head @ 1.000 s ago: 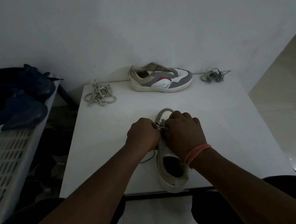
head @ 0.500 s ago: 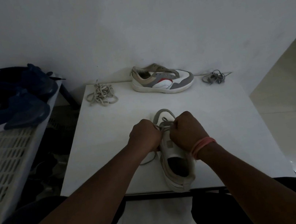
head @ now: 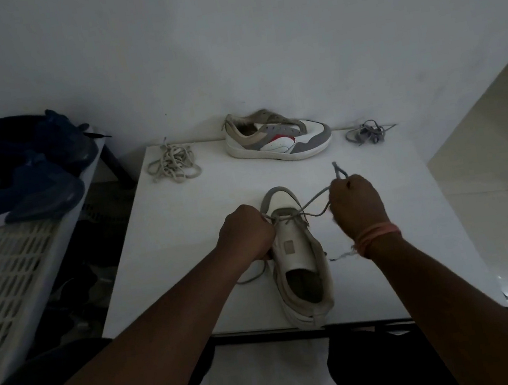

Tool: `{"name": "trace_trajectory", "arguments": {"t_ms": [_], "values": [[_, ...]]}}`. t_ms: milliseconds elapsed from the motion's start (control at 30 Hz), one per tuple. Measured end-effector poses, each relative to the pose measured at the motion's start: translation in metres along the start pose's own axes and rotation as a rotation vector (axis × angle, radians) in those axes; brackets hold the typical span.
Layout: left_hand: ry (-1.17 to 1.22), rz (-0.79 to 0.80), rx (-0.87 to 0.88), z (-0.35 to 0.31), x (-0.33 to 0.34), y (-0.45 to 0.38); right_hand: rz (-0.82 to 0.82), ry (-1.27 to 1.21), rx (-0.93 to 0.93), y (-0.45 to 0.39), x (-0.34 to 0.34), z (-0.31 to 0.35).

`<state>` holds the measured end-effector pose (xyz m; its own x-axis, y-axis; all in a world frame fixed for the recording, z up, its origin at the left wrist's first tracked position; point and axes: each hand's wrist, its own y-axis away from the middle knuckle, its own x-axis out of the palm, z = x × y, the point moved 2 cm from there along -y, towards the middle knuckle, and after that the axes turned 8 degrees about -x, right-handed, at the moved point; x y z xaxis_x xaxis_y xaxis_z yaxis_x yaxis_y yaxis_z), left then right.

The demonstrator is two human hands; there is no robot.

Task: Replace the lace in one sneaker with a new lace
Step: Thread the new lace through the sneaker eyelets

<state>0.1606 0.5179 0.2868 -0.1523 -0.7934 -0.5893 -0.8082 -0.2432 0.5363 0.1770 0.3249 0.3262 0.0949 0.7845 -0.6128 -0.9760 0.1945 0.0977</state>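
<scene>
Item, nearest, at 6 o'clock on the white table (head: 191, 267): one pale sneaker (head: 300, 271), heel toward the wearer, toe pointing to 12 o'clock. This is the work piece.

Item: left hand (head: 246, 236), fist closed at the sneaker's 9 o'clock side by the front eyelets, pinching one run of the grey lace (head: 311, 207) and, it appears, steadying the shoe against the pull.

Item: right hand (head: 357, 206), well apart from the left, at 2 o'clock of the toe, fingers curled round the lace's other run, a short end standing above the fist. The lace is drawn taut between the hands, probably to pull slack through the eyelets; whether it is going in or coming out cannot be told.

Item, far edge, 11 o'clock: a loose beige lace bundle (head: 174, 164).

Item, 12 o'clock: a second sneaker (head: 277, 137), unlaced, on its sole, side-on.

Item, 1 o'clock: a small grey lace bundle (head: 367, 132), set aside.
</scene>
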Motion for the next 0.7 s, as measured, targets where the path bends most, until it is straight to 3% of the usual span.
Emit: {"name": "trace_trajectory", "arguments": {"t_ms": [67,133,233,367,433,533,600,700], "values": [[-0.011,0.005,-0.003,-0.001,0.000,0.001,-0.091,0.252,-0.233,0.010,0.000,0.001],[0.000,0.021,-0.002,-0.003,-0.001,0.003,-0.043,0.378,-0.331,0.017,0.006,0.000],[0.015,0.036,0.000,-0.002,-0.002,0.004,-0.004,0.460,-0.250,0.013,0.009,-0.004],[-0.017,0.018,0.026,-0.003,-0.005,0.009,-0.154,0.491,-0.113,0.002,-0.022,-0.011],[-0.052,0.005,0.033,-0.005,-0.005,0.014,-0.154,0.463,-0.068,0.006,-0.023,-0.013],[-0.099,-0.019,0.042,-0.008,-0.007,0.022,0.018,0.425,-0.065,0.015,-0.004,-0.009],[-0.191,-0.067,0.085,-0.012,-0.008,0.030,0.220,0.482,-0.181,0.020,0.009,-0.004],[-0.310,-0.111,0.166,-0.021,0.001,0.055,0.292,0.502,-0.349,0.020,0.016,0.000]]}}
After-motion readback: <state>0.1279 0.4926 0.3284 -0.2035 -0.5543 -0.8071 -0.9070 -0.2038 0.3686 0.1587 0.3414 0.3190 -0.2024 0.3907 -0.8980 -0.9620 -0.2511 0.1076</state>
